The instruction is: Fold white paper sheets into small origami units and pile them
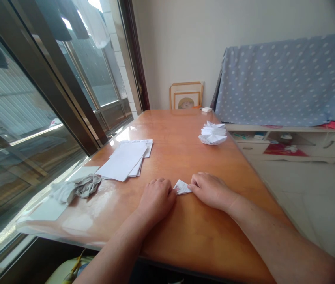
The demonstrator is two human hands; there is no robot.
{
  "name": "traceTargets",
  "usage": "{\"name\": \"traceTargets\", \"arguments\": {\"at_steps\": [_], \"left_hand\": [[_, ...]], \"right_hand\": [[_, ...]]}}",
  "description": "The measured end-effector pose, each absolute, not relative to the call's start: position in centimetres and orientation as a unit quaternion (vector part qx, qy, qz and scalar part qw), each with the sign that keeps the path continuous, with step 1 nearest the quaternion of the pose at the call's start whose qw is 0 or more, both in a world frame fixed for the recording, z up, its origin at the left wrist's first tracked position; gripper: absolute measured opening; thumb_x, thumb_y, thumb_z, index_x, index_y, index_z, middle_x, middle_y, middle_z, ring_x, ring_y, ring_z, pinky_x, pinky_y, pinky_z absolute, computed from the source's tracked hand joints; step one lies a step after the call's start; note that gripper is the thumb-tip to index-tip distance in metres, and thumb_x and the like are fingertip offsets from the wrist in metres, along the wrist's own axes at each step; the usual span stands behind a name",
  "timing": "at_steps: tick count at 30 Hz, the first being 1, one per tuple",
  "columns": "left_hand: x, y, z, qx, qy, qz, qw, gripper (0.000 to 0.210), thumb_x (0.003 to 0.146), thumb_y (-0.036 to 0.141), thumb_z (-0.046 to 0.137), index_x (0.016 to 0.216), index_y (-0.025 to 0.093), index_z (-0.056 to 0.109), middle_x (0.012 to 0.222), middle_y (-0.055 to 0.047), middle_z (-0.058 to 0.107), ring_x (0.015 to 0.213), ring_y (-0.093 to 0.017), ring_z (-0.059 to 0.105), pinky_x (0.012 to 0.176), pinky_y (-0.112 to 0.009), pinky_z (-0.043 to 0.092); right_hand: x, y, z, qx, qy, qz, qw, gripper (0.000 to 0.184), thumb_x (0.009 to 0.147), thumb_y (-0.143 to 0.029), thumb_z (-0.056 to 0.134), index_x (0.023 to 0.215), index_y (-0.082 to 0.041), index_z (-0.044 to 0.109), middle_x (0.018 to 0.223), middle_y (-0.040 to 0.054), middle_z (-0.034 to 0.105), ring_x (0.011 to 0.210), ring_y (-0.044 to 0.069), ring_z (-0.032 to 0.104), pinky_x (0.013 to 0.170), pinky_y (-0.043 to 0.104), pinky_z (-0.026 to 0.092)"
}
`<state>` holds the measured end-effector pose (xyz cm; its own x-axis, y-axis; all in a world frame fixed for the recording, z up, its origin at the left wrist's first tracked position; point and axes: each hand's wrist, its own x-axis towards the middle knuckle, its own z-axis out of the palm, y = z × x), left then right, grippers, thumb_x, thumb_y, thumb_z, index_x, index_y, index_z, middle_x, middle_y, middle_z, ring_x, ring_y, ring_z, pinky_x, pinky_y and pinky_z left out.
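Observation:
A small folded piece of paper [182, 187], white with some printing and reddish marks, lies on the wooden table between my two hands. My left hand [159, 196] is closed at its left end, thumb and curled fingers at the edge. From the right, my right hand [210, 189] pinches the other end, its thumb on the paper and its fingers curled. Farther back on the right stands a cluster of folded white paper pieces [213, 133]. To the left of my hands is a stack of white paper sheets [126, 159].
A grey cloth [77, 188] lies at the table's [173, 134] left edge, beside a sliding glass door [75, 75]. A small white box [206, 109] sits at the far end. Beyond, picture frames [186, 96] lean on the wall, and a polka-dot cloth [282, 81] hangs over a low cabinet [315, 146].

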<state>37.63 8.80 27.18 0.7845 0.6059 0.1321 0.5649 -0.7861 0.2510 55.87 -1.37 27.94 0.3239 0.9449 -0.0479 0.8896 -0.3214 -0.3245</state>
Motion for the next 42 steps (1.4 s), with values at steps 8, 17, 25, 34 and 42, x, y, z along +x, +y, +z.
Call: {"name": "traceTargets", "arguments": {"at_steps": [8,17,25,34,42], "left_hand": [[37.4,7.9,27.7,0.95,0.275,0.137,0.057,0.019,0.097,0.03,0.046,0.094,0.021,0.062,0.098,-0.008,0.066,0.091,-0.024,0.059,0.081,-0.038,0.042],[37.5,6.7,27.5,0.983,0.103,0.102,0.11,0.036,0.094,0.016,0.046,0.126,0.022,0.061,0.12,-0.007,0.067,0.11,-0.023,0.061,0.099,-0.037,0.047],[37.4,6.5,28.4,0.987,0.118,0.083,0.072,0.028,0.092,0.016,0.051,0.113,0.023,0.067,0.111,-0.006,0.07,0.1,-0.023,0.064,0.098,-0.038,0.045],[37.2,6.6,28.4,0.987,0.12,0.083,0.073,0.036,0.094,0.018,0.046,0.124,0.026,0.064,0.114,-0.005,0.071,0.103,-0.023,0.064,0.112,-0.045,0.029],[37.1,6.6,28.5,0.986,0.119,0.096,0.069,0.034,0.094,0.017,0.046,0.119,0.027,0.066,0.11,-0.005,0.071,0.102,-0.024,0.064,0.11,-0.046,0.028]], "right_hand": [[55.6,-1.5,28.1,-0.806,-0.573,0.102,0.11,0.025,0.092,-0.044,0.055,0.082,-0.022,0.064,0.089,0.0055,0.067,0.08,0.019,0.061,0.063,0.028,0.033],[55.9,-1.5,27.9,-0.799,-0.583,0.099,0.11,0.028,0.094,-0.047,0.055,0.083,-0.023,0.064,0.091,0.0049,0.069,0.081,0.018,0.062,0.063,0.028,0.033],[56.3,-1.9,28.0,-0.816,-0.562,0.093,0.093,0.03,0.093,-0.052,0.054,0.086,-0.023,0.06,0.09,0.005,0.068,0.078,0.019,0.062,0.06,0.029,0.029],[58.2,-2.6,28.1,-0.831,-0.538,0.113,0.087,0.026,0.09,-0.049,0.058,0.083,-0.024,0.06,0.085,0.0013,0.069,0.072,0.018,0.061,0.057,0.028,0.028],[57.9,-2.4,28.0,-0.839,-0.523,0.118,0.094,0.042,0.083,-0.067,0.059,0.081,-0.025,0.062,0.079,0.001,0.068,0.065,0.017,0.057,0.055,0.029,0.026]]}}
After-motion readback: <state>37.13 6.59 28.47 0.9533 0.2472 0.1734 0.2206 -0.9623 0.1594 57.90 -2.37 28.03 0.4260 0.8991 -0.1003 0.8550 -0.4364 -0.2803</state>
